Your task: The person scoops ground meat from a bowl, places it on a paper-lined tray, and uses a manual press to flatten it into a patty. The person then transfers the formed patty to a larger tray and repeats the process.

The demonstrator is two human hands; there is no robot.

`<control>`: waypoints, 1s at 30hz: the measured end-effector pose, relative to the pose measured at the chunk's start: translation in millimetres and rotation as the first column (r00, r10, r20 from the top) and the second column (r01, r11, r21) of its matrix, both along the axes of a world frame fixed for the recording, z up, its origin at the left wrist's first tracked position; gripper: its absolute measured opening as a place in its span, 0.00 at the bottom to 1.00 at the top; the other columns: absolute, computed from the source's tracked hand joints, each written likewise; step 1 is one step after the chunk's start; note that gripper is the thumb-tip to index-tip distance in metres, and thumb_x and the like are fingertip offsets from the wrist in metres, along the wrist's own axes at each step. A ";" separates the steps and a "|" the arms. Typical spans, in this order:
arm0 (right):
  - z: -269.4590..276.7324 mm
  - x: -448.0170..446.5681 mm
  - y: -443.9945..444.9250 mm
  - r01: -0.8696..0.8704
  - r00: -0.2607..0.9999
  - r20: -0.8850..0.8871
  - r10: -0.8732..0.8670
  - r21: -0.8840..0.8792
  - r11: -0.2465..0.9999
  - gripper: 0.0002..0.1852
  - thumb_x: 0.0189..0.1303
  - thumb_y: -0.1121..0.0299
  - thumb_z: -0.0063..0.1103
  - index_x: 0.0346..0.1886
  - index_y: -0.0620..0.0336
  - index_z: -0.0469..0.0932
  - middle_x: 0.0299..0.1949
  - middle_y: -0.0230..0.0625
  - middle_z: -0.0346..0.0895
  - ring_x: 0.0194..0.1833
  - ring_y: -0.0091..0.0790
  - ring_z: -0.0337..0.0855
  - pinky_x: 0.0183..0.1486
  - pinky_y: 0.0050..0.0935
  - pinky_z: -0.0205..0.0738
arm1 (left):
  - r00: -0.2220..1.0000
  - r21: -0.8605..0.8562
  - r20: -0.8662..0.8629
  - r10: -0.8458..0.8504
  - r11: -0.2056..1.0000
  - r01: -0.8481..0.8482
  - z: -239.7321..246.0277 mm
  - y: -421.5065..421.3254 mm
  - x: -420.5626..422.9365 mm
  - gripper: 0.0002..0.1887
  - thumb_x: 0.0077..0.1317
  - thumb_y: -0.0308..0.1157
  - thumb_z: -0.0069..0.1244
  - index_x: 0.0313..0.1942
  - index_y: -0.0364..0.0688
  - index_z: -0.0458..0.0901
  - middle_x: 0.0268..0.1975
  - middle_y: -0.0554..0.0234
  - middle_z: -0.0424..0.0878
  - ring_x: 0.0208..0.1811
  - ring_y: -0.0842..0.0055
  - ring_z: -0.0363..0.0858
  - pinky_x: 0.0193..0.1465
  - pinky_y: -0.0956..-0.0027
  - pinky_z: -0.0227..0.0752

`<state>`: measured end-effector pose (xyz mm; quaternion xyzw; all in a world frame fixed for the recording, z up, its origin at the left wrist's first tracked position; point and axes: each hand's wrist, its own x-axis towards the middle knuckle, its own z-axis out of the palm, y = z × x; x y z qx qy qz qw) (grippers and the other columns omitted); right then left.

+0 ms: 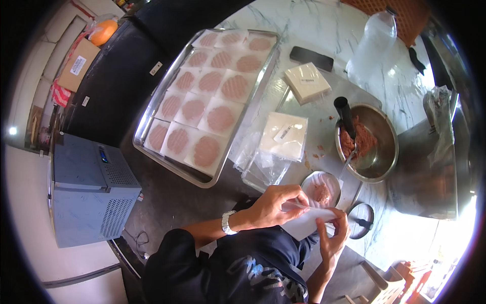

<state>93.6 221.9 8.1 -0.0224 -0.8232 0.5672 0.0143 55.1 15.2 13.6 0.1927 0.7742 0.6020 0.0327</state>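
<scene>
Both hands pinch a square sheet of white patty paper (300,227) in front of my body. My left hand (279,207), with a white watch on its wrist, grips the paper's left edge. At the right edge is my right hand (334,233), fingers and thumb closed on it. Just beyond the sheet lies a round patty mould (309,178), lined with paper and bearing a lump of ground meat (321,193). A black round press piece with a handle (361,221) rests right of my right hand. The steel bowl (395,152) beyond holds more ground meat (364,138) and a black-handled utensil (344,114).
A metal tray (209,184) at the left carries rows of flat patties on paper squares. Packs of paper (283,135), (308,81) and a phone (311,59) lie mid-table. A large plastic bottle (374,45) and a big steel pot (425,171) stand rightward.
</scene>
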 end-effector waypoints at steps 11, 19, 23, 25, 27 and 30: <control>-45.3 30.8 15.3 0.361 0.918 0.219 -0.332 -0.111 0.926 0.07 0.66 0.69 0.60 0.35 0.61 0.74 0.24 0.24 0.69 0.26 0.14 0.66 0.29 0.15 0.61 | 0.916 0.081 0.384 0.117 0.984 -0.159 -52.9 34.3 39.1 0.08 0.66 0.30 0.57 0.36 0.34 0.81 0.25 0.68 0.81 0.24 0.89 0.77 0.27 0.81 0.69; -56.5 -15.3 8.2 0.414 0.903 0.070 -0.423 0.118 0.903 0.12 0.69 0.62 0.56 0.37 0.62 0.74 0.16 0.33 0.69 0.19 0.19 0.66 0.26 0.23 0.64 | 0.913 0.029 0.288 0.288 0.950 -0.310 -66.9 45.0 4.4 0.11 0.71 0.33 0.52 0.34 0.34 0.77 0.20 0.75 0.71 0.20 0.92 0.63 0.23 0.81 0.57; -64.6 -24.6 14.3 0.400 0.910 0.024 -0.414 0.210 0.892 0.10 0.69 0.63 0.55 0.37 0.61 0.74 0.16 0.36 0.71 0.19 0.21 0.68 0.26 0.26 0.64 | 0.921 -0.012 0.233 0.311 0.948 -0.318 -68.1 51.2 1.8 0.11 0.70 0.33 0.53 0.33 0.34 0.75 0.18 0.72 0.70 0.19 0.90 0.64 0.21 0.79 0.58; -67.1 -21.8 16.9 0.408 0.910 -0.002 -0.415 0.181 0.895 0.09 0.69 0.65 0.55 0.37 0.60 0.73 0.16 0.38 0.72 0.19 0.22 0.69 0.25 0.27 0.64 | 0.941 -0.057 0.095 0.325 0.945 -0.321 -70.5 52.8 6.2 0.11 0.70 0.33 0.54 0.33 0.35 0.75 0.18 0.69 0.71 0.19 0.89 0.65 0.21 0.79 0.58; -68.3 -13.9 21.5 0.388 0.921 -0.066 -0.384 0.229 0.892 0.08 0.68 0.66 0.54 0.36 0.61 0.72 0.16 0.39 0.71 0.18 0.25 0.70 0.25 0.28 0.64 | 0.954 -0.092 -0.006 0.300 0.950 -0.299 -70.8 51.2 11.7 0.10 0.69 0.32 0.54 0.33 0.36 0.76 0.21 0.64 0.74 0.18 0.81 0.70 0.21 0.75 0.62; -69.7 3.1 27.7 0.378 0.926 -0.107 -0.362 0.259 0.889 0.08 0.68 0.68 0.54 0.35 0.62 0.71 0.15 0.40 0.70 0.17 0.27 0.70 0.25 0.28 0.64 | 0.982 -0.168 -0.077 0.174 0.968 -0.184 -71.7 43.4 24.2 0.07 0.69 0.30 0.53 0.35 0.35 0.76 0.25 0.59 0.78 0.21 0.72 0.77 0.22 0.72 0.69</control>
